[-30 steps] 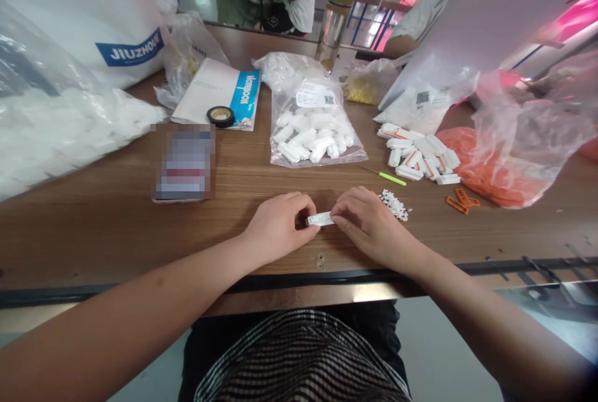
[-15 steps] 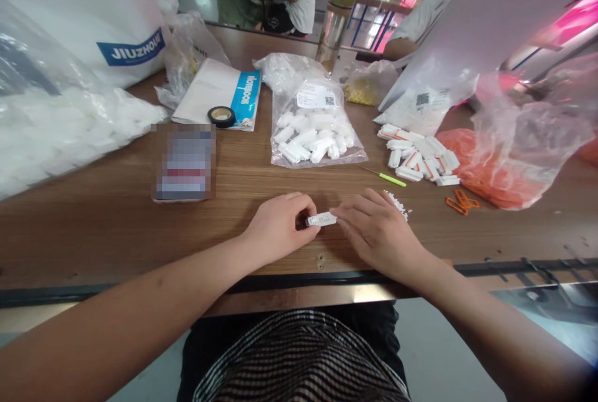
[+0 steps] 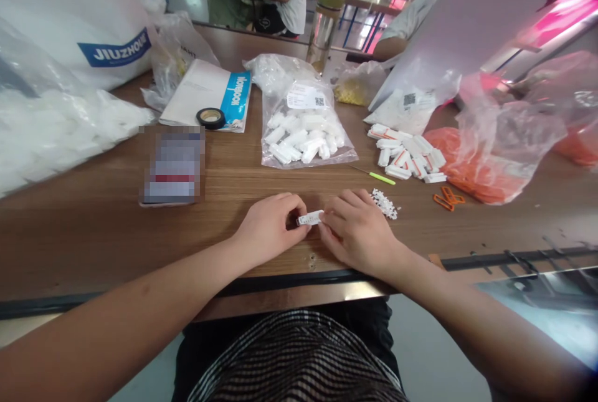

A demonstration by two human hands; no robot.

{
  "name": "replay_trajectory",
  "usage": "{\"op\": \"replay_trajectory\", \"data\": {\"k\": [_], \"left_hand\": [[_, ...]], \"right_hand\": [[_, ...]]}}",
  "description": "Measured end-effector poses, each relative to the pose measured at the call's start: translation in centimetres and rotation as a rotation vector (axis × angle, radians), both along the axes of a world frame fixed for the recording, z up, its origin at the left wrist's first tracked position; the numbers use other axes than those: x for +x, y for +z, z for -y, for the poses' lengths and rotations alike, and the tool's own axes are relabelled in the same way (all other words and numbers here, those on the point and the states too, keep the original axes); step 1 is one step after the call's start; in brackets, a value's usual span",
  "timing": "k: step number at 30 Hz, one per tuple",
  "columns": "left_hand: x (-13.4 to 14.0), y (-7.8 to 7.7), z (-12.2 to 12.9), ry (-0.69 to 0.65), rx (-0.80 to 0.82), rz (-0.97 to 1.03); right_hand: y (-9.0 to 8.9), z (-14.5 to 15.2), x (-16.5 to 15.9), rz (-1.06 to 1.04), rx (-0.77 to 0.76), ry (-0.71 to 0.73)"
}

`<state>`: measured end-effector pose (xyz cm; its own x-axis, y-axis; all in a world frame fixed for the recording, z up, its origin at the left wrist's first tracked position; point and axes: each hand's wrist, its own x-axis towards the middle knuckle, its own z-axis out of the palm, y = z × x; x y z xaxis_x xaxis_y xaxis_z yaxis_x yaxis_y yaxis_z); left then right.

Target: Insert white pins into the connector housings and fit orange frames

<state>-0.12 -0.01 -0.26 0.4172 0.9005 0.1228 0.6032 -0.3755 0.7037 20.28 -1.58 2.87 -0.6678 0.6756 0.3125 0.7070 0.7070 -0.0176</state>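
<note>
Between my hands is a small white plastic connector housing [image 3: 309, 219] with a row of small holes along its side. My left hand [image 3: 271, 222] pinches its left end between thumb and fingers. On its right end are the closed fingers of my right hand [image 3: 357, 224], which hide that part. Just beyond my right hand lies a heap of tiny white plastic pieces [image 3: 385, 204]. A thin pick with a yellow-green handle [image 3: 382, 178] rests farther back. White housings with orange strips [image 3: 408, 154] are piled to the right, near several loose orange frames [image 3: 448, 197].
A clear bag of white housings [image 3: 303, 131] lies at the back middle, with a bottle [image 3: 324, 28] behind. Orange parts fill a bag [image 3: 495, 165] at right. Left are a blurred phone [image 3: 172, 165], black tape [image 3: 210, 118] on a notebook [image 3: 200, 90], and large white bags [image 3: 60, 115]. People sit beyond.
The whole view has shifted slightly, so things appear farther left. My right hand has drawn back a little from the heap of tiny white pieces, showing more of it. Both hands still hold the housing.
</note>
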Motion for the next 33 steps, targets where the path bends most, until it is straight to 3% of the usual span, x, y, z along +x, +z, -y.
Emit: {"op": "replay_trajectory", "data": {"k": [3,5,7,9,12,15,21,24,28,33], "left_hand": [[-0.1,0.1,0.0,0.000,-0.010,-0.002],[-0.1,0.2,0.0,-0.002,-0.016,-0.012],[-0.1,0.3,0.1,-0.004,-0.023,-0.021],[-0.1,0.5,0.1,-0.007,-0.028,-0.021],[-0.1,0.6,0.0,-0.015,-0.031,-0.014],[-0.1,0.6,0.0,-0.012,-0.031,-0.018],[-0.1,0.7,0.1,-0.011,-0.033,-0.011],[-0.1,0.8,0.1,-0.011,-0.033,-0.015],[-0.1,0.8,0.1,-0.023,-0.023,-0.017],[-0.1,1.0,0.2,-0.019,-0.021,-0.008]], "right_hand": [[0.3,-2.1,2.2,-0.192,-0.249,0.018],[0.2,-4.2,4.8,-0.266,-0.245,-0.102],[0.1,-6.4,7.5,-0.146,-0.135,-0.356],[0.0,-8.1,9.6,0.117,-0.165,-0.537],[0.1,-9.4,11.0,0.324,-0.224,-0.616],[0.4,-9.5,11.1,0.328,-0.214,-0.618],[2.0,-9.3,11.5,-0.137,-0.424,-0.549],[2.6,-9.2,10.7,-0.318,-0.435,-0.583],[1.7,-9.3,8.4,-0.582,-0.462,-0.607],[0.9,-8.8,6.4,-0.730,-0.498,-0.604]]}}
